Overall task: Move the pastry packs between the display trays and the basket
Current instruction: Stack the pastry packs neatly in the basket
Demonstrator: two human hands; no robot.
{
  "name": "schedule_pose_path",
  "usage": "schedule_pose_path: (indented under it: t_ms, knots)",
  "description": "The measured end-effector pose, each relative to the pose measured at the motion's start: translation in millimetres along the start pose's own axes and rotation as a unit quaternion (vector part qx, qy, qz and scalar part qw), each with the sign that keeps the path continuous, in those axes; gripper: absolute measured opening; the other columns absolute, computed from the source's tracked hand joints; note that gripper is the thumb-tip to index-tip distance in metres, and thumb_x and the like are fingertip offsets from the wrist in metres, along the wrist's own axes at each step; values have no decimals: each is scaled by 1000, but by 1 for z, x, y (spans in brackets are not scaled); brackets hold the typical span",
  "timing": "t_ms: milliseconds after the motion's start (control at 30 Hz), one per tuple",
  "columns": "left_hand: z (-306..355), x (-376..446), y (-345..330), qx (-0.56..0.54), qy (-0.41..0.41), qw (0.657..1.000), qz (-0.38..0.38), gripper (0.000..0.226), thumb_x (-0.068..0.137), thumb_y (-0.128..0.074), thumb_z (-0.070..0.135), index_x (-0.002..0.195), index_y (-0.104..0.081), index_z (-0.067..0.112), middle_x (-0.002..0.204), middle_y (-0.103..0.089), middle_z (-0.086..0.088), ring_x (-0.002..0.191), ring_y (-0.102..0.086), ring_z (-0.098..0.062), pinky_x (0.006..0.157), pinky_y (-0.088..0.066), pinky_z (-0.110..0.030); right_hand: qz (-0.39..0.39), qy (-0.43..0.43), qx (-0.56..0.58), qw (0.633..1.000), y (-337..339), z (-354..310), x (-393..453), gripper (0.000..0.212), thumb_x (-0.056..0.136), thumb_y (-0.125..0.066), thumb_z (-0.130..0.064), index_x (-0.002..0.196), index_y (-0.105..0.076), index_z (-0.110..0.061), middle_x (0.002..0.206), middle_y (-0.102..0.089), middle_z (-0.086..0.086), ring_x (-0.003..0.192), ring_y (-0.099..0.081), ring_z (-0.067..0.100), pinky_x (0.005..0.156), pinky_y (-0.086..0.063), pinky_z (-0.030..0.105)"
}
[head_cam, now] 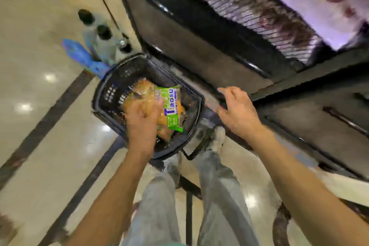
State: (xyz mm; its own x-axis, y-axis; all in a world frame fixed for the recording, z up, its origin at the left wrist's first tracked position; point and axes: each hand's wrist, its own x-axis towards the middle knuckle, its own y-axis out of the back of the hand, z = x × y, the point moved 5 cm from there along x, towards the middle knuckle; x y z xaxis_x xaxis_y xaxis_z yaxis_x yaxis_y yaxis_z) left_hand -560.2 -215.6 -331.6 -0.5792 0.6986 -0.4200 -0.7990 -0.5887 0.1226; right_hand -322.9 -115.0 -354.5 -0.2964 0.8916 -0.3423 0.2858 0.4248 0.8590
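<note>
A black plastic basket (108,94) stands on the floor in front of my legs. Over its middle my left hand (142,121) grips a clear pastry pack (169,106) with a green and purple label and golden pastries inside. More orange pastry shows in the basket under it. My right hand (237,112) hovers to the right of the basket, fingers loosely spread, holding nothing. The view is blurred by motion.
A dark display counter (199,46) with a wire rack (259,16) rises behind and right of the basket. Blue items (83,56) and dark round objects (103,32) lie on the shiny tiled floor at the left. The basket's handle (192,153) hangs near my shoe.
</note>
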Motion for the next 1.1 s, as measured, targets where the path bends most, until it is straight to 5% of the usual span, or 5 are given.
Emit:
schedule_pose_path:
  t_ms: [233,500,633,867,1100]
  knots:
    - [107,-193,-192,80,-109,943,-303,24,91,-74,33,98,-63,13,80,-70,3,68,-61,-5,64,-53,-27,296,-193,58,934,165,125,-284,50,88,-72,-34,132,-63,-10,134,-59,19,122,-55,42,101,-48,54]
    - [26,-543,-346,159,-122,789,-582,19,92,-72,14,103,-63,1,82,-69,-5,59,-63,3,53,-48,-14,380,-468,76,794,133,281,-664,62,94,-38,-59,135,-60,-18,135,-57,12,120,-53,35,101,-45,47]
    - [-43,-683,-371,210,-87,725,-651,21,90,-74,16,104,-64,4,79,-74,-4,62,-70,-5,53,-53,-19,378,-558,70,735,94,318,-801,48,97,-57,-48,134,-62,-17,137,-60,12,120,-56,36,99,-47,47]
    - [-125,-810,-425,294,-62,659,-689,36,81,-82,30,103,-64,9,83,-77,-4,68,-73,-13,58,-58,-31,368,-625,156,670,51,375,-904,61,94,-34,-62,134,-61,-24,143,-56,8,129,-50,32,105,-43,46]
    - [-199,-843,-509,305,-33,711,-633,24,90,-75,26,104,-63,11,90,-75,-10,67,-73,-14,54,-56,-27,299,-611,173,712,45,505,-945,55,97,-38,-61,137,-57,-28,147,-51,1,133,-46,27,107,-41,44]
